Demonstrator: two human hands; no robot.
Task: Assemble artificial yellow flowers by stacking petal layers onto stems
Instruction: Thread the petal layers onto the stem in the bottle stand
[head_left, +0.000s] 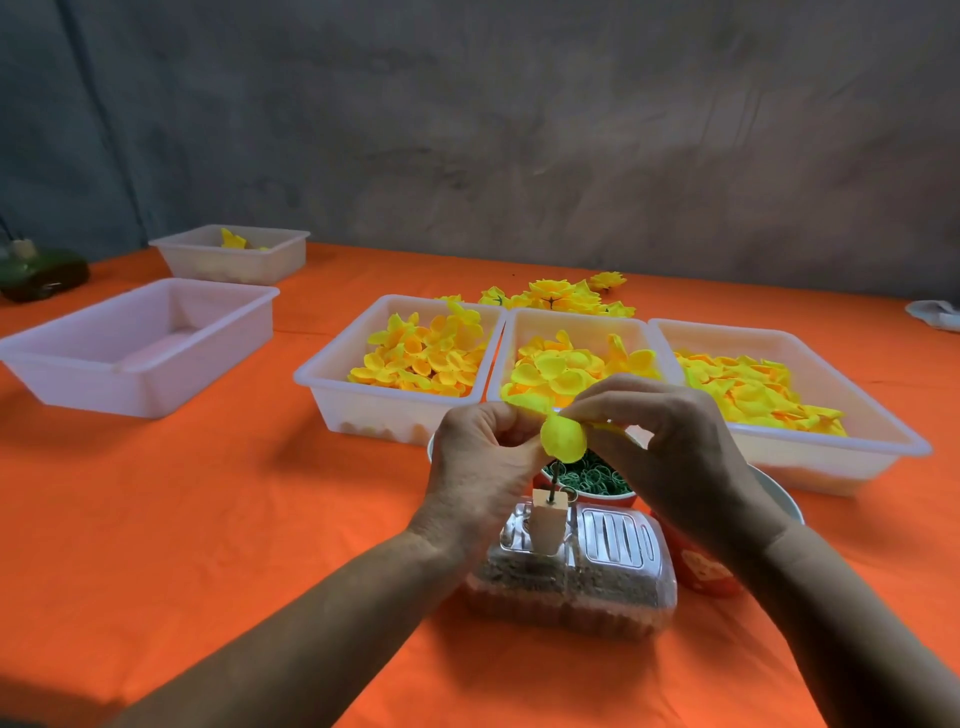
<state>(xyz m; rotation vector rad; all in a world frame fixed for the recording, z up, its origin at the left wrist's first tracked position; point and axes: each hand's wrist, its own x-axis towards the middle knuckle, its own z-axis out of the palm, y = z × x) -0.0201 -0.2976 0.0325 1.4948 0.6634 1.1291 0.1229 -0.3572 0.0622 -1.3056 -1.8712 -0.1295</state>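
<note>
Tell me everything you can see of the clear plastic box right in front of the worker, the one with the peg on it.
The clear plastic box sits on the orange tablecloth, under and between both forearms. Its ribbed transparent lid is closed; brownish granular fill shows through the walls. A pale wooden block stands on the lid with a thin dark pin rising from it. A red cup stands close beside its right end. Neither hand touches it.

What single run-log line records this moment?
step: stacking petals | left hand: pinches petal layer | right hand: pinches petal layer | stem: below
</note>
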